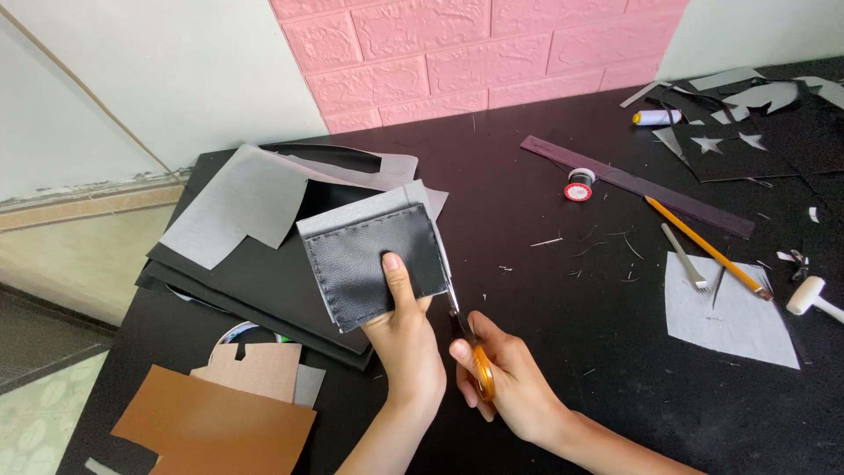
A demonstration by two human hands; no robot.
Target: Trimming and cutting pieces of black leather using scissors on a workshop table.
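Observation:
My left hand (406, 339) holds up a small stitched piece of black leather (374, 258) backed with grey lining, thumb pressed on its front near the lower edge. My right hand (510, 383) grips orange-handled scissors (466, 339), whose blades run up along the right edge of the leather piece. Both hands hover over the black tabletop (527, 202).
Black and grey sheets (251, 229) are stacked at the left, with brown leather pieces (215, 422) in front. To the right lie a thread spool (578, 185), a dark ruler (642, 186), a yellow pencil (703, 248), a grey sheet (730, 317), a white mallet (813, 297) and scraps.

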